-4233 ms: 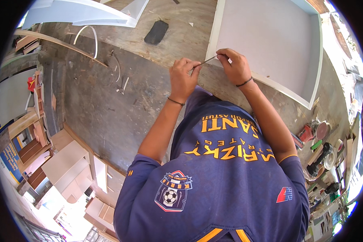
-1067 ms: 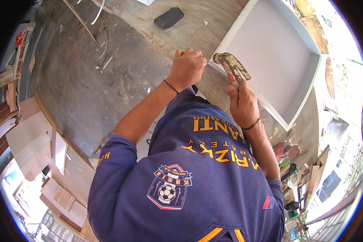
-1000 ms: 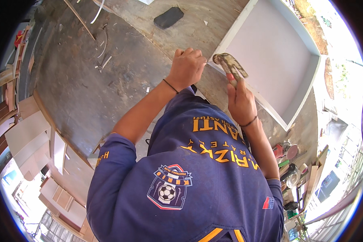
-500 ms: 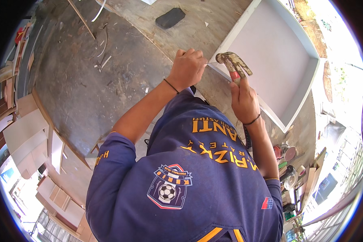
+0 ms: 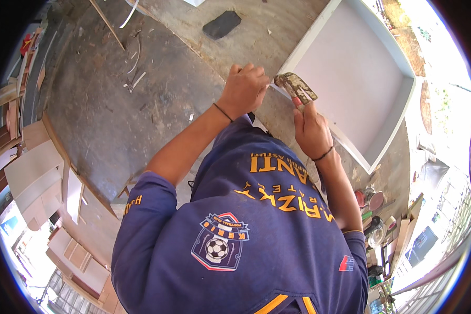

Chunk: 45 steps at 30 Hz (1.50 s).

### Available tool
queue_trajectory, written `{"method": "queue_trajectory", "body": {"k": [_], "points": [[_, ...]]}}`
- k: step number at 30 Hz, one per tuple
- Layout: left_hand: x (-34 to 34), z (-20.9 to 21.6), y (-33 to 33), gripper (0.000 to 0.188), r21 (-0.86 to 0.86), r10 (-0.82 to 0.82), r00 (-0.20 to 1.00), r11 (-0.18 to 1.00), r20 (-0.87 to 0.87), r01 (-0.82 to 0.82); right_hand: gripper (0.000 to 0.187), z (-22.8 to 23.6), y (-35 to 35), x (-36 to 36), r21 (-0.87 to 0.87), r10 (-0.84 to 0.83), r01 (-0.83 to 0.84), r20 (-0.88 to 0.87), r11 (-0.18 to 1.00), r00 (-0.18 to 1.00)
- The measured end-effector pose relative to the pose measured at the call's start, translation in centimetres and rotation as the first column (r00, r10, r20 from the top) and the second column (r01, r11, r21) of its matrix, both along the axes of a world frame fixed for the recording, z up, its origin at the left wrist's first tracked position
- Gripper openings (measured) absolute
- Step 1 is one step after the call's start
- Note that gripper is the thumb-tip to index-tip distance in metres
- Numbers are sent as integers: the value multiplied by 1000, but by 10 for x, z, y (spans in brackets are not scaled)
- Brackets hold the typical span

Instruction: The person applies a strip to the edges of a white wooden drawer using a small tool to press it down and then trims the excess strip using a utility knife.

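Note:
My right hand (image 5: 315, 131) is wrapped round the handle of a claw hammer (image 5: 295, 88); its worn metal head shows flaking paint, and a bit of red shows on the neck. The striking face is up close to the fingertips of my left hand (image 5: 244, 90). Those fingers are closed in a pinch at the near left corner of a shallow white box (image 5: 356, 68) with low side walls. What they hold looks like a thin nail, mostly hidden now by fingers and hammer head.
A black flat piece (image 5: 221, 24) lies on the worn work surface beyond my left hand. Farther left are a thin stick (image 5: 107, 23) and scraps of white strip (image 5: 137, 80). Wooden panels (image 5: 34, 180) stand at the far left; tools and rolls (image 5: 376, 230) crowd the lower right.
The hammer and my right hand have moved left, bringing the head in against the spot by my left fingertips. My left hand has stayed in place.

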State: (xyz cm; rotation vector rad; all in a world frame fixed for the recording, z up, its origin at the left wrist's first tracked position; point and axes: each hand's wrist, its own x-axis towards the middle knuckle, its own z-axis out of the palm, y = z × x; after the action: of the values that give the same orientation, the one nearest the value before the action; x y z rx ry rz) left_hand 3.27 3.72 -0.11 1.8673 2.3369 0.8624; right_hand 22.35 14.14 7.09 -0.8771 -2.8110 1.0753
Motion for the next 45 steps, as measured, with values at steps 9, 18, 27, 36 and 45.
{"method": "queue_trajectory", "body": {"k": [9,18,27,36,45], "points": [[-1,1,2,5,10,-5,1000,1000,15,5,30,1,1,-4,6,12,-11,-23,1000,1000],[-2,3,2,5,0,-11,1000,1000,29,11,29,1,2,-2,7,9,-9,-30,1000,1000],[0,-5,-1,4,42,10,999,999,47,-12,37,12,-7,4,16,-54,57,-162,998,985],[9,-43,-14,8,94,172,901,969,397,-227,35,5,0,78,-130,10,-12,-17,991,1000],[9,-55,-20,12,-109,257,262,876,930,-470,38,-30,5,180,-44,-116,125,177,991,977]]}}
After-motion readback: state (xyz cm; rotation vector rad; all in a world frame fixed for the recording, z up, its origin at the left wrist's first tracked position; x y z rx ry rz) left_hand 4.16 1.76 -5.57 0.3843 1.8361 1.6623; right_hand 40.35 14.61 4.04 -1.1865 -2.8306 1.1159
